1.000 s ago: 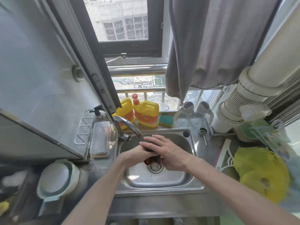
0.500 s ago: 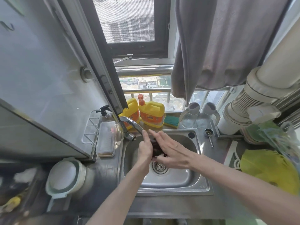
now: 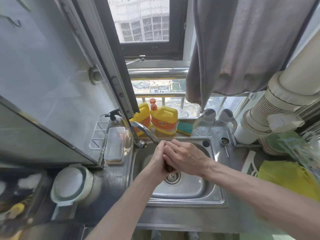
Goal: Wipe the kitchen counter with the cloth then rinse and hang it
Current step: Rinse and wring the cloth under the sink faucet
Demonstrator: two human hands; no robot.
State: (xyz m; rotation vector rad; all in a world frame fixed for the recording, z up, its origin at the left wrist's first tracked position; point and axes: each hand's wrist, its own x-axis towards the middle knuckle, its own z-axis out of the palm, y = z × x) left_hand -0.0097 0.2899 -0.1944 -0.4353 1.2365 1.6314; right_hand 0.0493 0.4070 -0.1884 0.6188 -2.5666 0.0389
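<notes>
Fingers (image 3: 170,146) of both hands are curled tight and pressed together, so the left hand (image 3: 160,161) and right hand (image 3: 186,159) make one clasp over the sink (image 3: 187,200), just under the tip of the tap (image 3: 145,131). Between the palms only a dark, reddish-brown wad shows at the lower edge of the clasp, right above the drain (image 3: 172,177); that wad is taken to be the cloth (image 3: 169,168), balled up and squeezed by both hands. Whether water is running cannot be told, since no stream is plain to see. Judging by this, the step in hand is the rinse, most likely the wringing part of it, with the wiping of the counter already done. The next move would call for a firm twist or squeeze to shed water into the basin, then opening the cloth out flat and carrying it to a place to hang. The rail (image 3: 155,74) across the window, where a grey towel (image 3: 242,49) hangs, and the white rack (image 3: 97,135) left of the tap both look like possible spots, though which is meant cannot be told.
</notes>
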